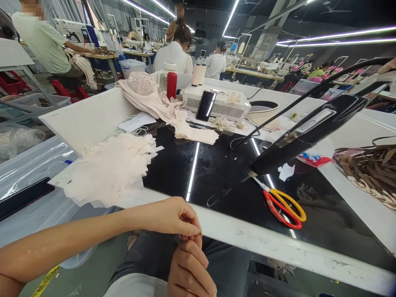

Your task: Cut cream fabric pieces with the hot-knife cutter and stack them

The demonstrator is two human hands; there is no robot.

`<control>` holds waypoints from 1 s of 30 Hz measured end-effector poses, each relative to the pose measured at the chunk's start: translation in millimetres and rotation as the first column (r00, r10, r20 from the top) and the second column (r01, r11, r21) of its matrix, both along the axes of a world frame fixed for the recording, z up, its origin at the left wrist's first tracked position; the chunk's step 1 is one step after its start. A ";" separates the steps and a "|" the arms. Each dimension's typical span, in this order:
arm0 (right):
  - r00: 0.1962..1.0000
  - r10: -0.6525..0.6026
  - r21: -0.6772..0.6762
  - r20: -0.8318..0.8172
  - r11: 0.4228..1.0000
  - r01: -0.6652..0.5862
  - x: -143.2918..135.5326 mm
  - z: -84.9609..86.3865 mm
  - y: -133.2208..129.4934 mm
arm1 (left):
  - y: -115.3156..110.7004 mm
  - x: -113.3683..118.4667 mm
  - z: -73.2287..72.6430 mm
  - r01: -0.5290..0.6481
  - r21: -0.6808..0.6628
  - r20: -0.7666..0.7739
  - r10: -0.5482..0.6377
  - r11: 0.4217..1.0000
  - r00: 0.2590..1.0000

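My left hand (175, 216) is closed at the white front edge of the table (247, 239), with thumb and fingertips pinched together. Just below and touching it, my right hand (192, 270) has its fingers curled. Whatever is between the fingers of either hand is too small or hidden to make out. Beyond the left hand lies a spread pile of pale cream fabric pieces (108, 169). Scissors with red and yellow handles (283, 206) rest on the black glossy surface (229, 185), to the right of the hands.
A black tool on an arm (297, 136) slants over the right side. Behind stand a phone (206, 106), a white box device (216, 101), a red bottle (171, 85) and beige fabric (148, 99). Brown straps (371, 169) lie at right. Several people sit farther back.
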State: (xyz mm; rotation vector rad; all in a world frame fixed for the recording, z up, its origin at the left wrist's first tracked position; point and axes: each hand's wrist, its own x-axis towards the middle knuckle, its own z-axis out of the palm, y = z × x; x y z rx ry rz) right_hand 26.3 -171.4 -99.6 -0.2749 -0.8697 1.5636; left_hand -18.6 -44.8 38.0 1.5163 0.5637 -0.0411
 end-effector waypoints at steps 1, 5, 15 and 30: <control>0.987 -0.121 -0.131 -0.106 0.986 0.107 -0.7 0.6 -0.1 | 0.5 0.1 1.4 0.010 0.008 -0.008 -0.010 1.000 1.000; 0.960 -0.270 -0.601 -0.073 0.780 0.174 13.1 -12.4 -11.0 | 2.0 -0.1 3.5 0.057 0.081 -0.031 -0.054 0.995 0.998; 0.992 -0.119 -0.781 -0.042 0.624 0.041 25.3 -27.7 -28.7 | -8.0 -0.2 -0.5 -0.003 0.186 -0.035 0.010 0.983 0.999; 0.767 0.066 -0.301 -0.638 0.896 -0.327 12.2 -58.7 -23.8 | -0.8 -6.2 4.4 0.073 0.239 -0.011 -0.072 0.968 0.997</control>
